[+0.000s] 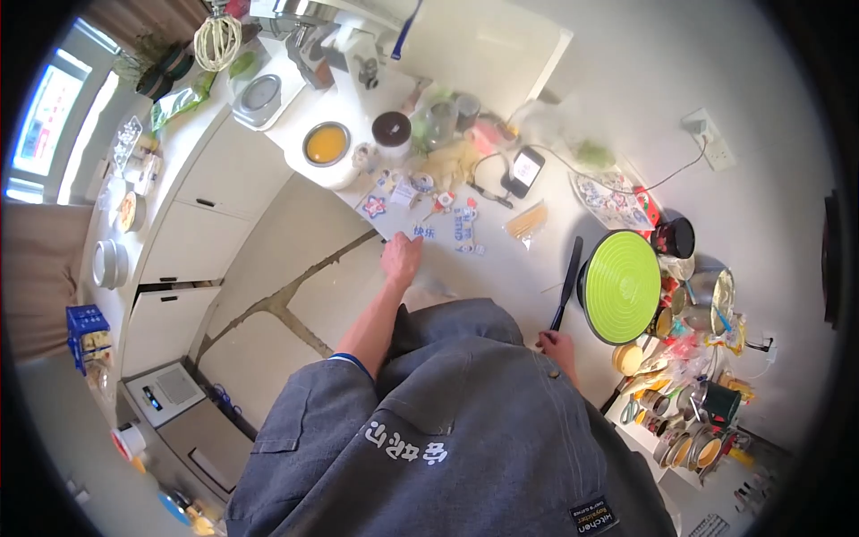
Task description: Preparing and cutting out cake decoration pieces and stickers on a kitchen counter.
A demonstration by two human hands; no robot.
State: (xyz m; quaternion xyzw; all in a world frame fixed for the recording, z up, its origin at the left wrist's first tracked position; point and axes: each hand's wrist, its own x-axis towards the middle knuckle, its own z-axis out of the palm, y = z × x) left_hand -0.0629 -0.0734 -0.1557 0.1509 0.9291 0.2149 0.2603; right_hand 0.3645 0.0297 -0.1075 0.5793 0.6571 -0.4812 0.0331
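Note:
My left hand (pixel 402 258) reaches over the near edge of the white table (pixel 496 268). Its fingertips are beside a blue cut-out of written characters (pixel 424 231); whether they touch or pinch it is unclear. Further right on the table lie more blue cut-out letters (pixel 463 227). A small figure on a stick (pixel 443 201) and a star-shaped decoration (pixel 374 206) are close by. My right hand (pixel 556 346), fingers curled, is at the handle end of a long black spatula or knife (pixel 570 275). Its grip on that handle cannot be made out. Right of the blade stands a green ridged turntable (pixel 624 286).
A phone (pixel 525 171) with a cable lies beyond the decorations, near a packet of thin sticks (pixel 526 221). A bowl of yellow contents (pixel 326 143) and a stand mixer (pixel 356 54) stand at the far left. Tins, jars and bags crowd the right wall below a metal pot (pixel 704 295).

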